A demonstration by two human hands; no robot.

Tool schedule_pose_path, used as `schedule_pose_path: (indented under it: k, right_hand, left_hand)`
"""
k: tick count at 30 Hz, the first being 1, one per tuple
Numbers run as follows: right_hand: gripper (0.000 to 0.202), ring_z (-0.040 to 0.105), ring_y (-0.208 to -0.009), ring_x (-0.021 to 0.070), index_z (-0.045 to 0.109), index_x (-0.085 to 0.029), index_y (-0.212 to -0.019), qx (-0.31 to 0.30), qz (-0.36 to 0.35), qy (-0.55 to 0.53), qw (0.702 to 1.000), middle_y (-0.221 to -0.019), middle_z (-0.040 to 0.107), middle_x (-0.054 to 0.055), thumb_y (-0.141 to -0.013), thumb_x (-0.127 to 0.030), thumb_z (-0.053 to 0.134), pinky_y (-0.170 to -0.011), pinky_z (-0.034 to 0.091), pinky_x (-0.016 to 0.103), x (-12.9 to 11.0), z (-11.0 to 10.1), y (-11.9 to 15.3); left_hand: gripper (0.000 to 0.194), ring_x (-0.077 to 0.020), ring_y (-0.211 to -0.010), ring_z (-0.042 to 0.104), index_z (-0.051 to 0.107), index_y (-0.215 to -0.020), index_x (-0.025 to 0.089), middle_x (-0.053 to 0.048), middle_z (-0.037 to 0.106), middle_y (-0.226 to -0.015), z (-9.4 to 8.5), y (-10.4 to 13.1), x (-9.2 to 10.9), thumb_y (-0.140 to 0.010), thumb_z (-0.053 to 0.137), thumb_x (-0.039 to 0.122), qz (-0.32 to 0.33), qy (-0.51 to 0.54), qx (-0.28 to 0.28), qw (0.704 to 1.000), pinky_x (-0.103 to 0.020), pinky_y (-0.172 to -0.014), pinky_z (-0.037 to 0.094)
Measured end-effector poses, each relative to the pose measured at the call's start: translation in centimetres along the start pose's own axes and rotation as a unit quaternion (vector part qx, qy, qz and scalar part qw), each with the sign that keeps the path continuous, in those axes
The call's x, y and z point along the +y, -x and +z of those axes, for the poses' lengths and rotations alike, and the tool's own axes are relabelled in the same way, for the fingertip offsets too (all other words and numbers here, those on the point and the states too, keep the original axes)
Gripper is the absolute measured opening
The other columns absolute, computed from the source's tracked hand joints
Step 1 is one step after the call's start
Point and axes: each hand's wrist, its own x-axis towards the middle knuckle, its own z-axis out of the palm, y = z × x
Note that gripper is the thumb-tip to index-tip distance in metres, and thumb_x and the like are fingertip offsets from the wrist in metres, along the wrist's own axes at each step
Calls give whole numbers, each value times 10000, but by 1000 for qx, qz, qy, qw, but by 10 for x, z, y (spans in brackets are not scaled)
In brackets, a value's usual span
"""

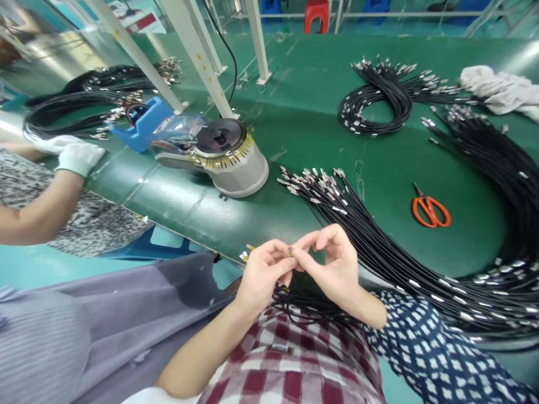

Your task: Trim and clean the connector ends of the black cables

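My left hand (265,275) and my right hand (330,266) meet at the fingertips above my lap, at the table's front edge. Between their pinched fingers is a tiny yellowish-brown piece (291,252), mostly covered by the fingers. Black cables (314,306) lie on my lap below the hands. Just beyond the right hand, a large bundle of black cables (379,235) with silvery connector ends runs across the green table. A round grey dispenser (240,168) with yellow labels around its rim stands beyond the left hand.
Orange-handled scissors (430,211) lie to the right. Coiled cables (374,106) and a white cloth (499,90) are farther back. Beside the dispenser stands a blue tape holder (145,123), near white posts (202,62). Another person's gloved hand (80,157) rests at the left table edge.
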Motion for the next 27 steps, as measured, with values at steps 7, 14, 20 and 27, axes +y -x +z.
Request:
schedule_pose_path:
  k: [7, 14, 20, 27]
  right_hand:
    - [403, 626, -635, 120, 484, -220, -807, -145, 161, -98, 971, -756, 706, -17, -672, -286, 858, -582, 497, 247, -8, -12, -17]
    - [426, 646, -548, 122, 535, -210, -926, -230, 243, -125, 934, -734, 730, -21, -657, -257, 862, -579, 509, 248, -7, -19, -23]
    - [261, 687, -760, 192, 618, -231, -1012, -254, 102, 122, 954, -848, 737, 20, -817, -371, 720, -721, 514, 328, -17, -37, -52]
    - [135, 603, -942, 285, 684, -194, -801, -102, -120, 717, 679, -907, 686, 99, -864, -314, 682, -666, 419, 342, -20, -74, -93]
  left_hand:
    - [297, -75, -345, 530, 569, -705, 138, -49, 713, -601, -4, 5, -3, -726, 809, 313, -7, 6, -47, 999, -144, -345, 363]
    - [256, -81, -396, 557, 594, -730, 131, -83, 739, -651, -8, 1, -12, -760, 790, 294, 1, 7, -108, 994, -163, -398, 410]
    - [261, -91, -383, 538, 559, -757, 159, -42, 715, -642, -18, 4, -7, -779, 763, 321, 17, -11, -127, 992, -192, -387, 410]
    - [247, -170, -759, 512, 547, -730, 191, -24, 531, -848, -67, 13, 11, -736, 769, 298, 264, -436, 210, 834, -307, -711, 449]
